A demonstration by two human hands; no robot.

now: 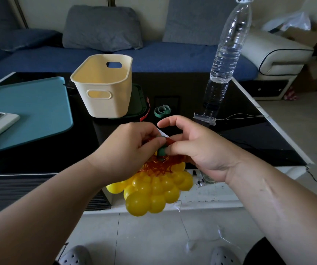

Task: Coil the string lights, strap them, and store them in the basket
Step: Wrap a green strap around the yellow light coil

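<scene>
Our left grip point(127, 150) curls round the wire neck of the string lights point(153, 190), which hang just off the tabletop's point(249, 138) near edge. Our right grip point(196, 148) pinches the green strap point(161, 151) there. We should cinch it snug before fastening, with every wire gathered inside.

Your left hand point(127, 150) and right hand point(196, 148) hide most of the green strap point(161, 151) and part of the string lights point(153, 188); the bottle point(228, 46) is cropped above.
</scene>
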